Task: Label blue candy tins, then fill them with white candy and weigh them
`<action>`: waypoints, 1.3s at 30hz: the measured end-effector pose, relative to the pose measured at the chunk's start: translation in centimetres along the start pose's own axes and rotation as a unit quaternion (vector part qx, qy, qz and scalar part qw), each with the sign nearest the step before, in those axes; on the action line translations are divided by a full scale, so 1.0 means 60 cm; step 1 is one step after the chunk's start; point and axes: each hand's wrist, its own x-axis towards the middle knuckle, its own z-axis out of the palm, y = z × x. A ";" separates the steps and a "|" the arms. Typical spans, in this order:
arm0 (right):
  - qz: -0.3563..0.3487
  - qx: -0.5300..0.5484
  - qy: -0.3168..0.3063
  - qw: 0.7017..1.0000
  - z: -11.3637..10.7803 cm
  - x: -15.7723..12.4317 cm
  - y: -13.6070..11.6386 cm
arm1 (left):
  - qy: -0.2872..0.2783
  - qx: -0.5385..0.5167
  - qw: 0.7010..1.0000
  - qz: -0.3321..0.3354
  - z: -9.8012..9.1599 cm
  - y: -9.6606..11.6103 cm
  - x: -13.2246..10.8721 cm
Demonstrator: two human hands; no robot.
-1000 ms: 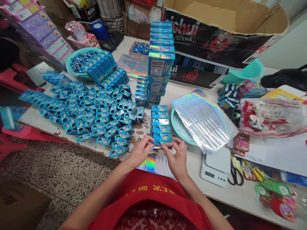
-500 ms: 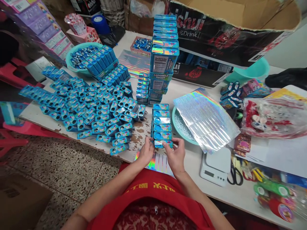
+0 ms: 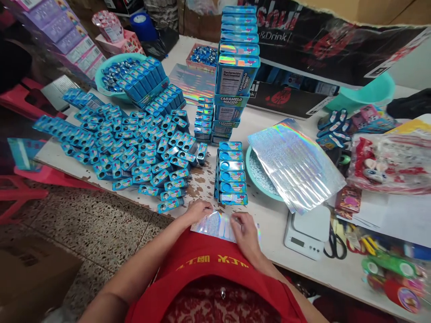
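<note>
My left hand (image 3: 198,210) lies with curled fingers on the left edge of a small holographic sticker sheet (image 3: 218,226) at the table's near edge and holds it down. My right hand (image 3: 245,229) rests on the sheet's right part, its fingertips pinched together at the surface; what is in the pinch is too small to see. Just beyond both hands stands a row of small blue "Caramelo Macizo" boxes (image 3: 231,172). The nearest box (image 3: 233,198) is free of my hands.
A heap of small blue boxes (image 3: 134,143) covers the table's left. A tall stack of blue cartons (image 3: 235,72) rises behind the row. To the right are a teal bowl of white pellets (image 3: 257,177), a large holographic sheet (image 3: 296,166), a white scale (image 3: 308,233) and scissors (image 3: 333,242).
Both hands have let go of the nearest box in the row and dropped back onto the sticker sheet at the table's edge. The camera has tilted slightly.
</note>
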 end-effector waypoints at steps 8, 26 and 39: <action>-0.166 -0.299 -0.175 0.923 0.048 0.021 0.008 | 0.032 0.001 0.997 -0.063 0.007 0.012 0.007; -0.146 -0.298 -0.171 0.928 0.063 0.027 0.022 | 0.061 -0.009 0.995 -0.077 0.024 0.011 0.005; -0.146 -0.111 -0.103 0.978 0.003 0.012 -0.044 | 0.093 0.002 0.993 -0.076 0.028 0.014 0.016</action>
